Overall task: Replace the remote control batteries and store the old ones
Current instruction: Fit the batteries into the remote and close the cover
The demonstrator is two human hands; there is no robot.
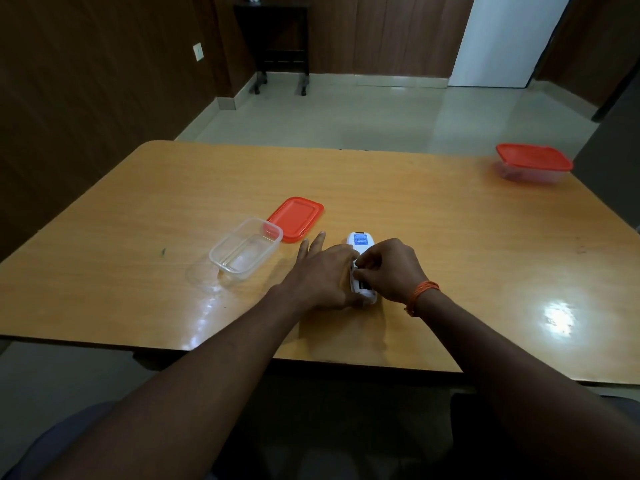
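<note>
Head view: a white remote control point(361, 252) is worked on with both hands at the middle of a wooden table point(450, 237).

An open clear plastic container point(246, 249) is seen just left of the hands, its red lid point(296, 219) lying flat beside it; a second, lidded container point(533, 163) sits well apart near the far right edge. Bare tabletop is left on the right and toward the near edge. The remote lies face down, blue label up, battery bay exposed. The left hand point(323, 275) is pressed against its side, fingers spread flat; the right hand point(393, 268) is pinched over the bay, though what is gripped cannot be told.
</note>
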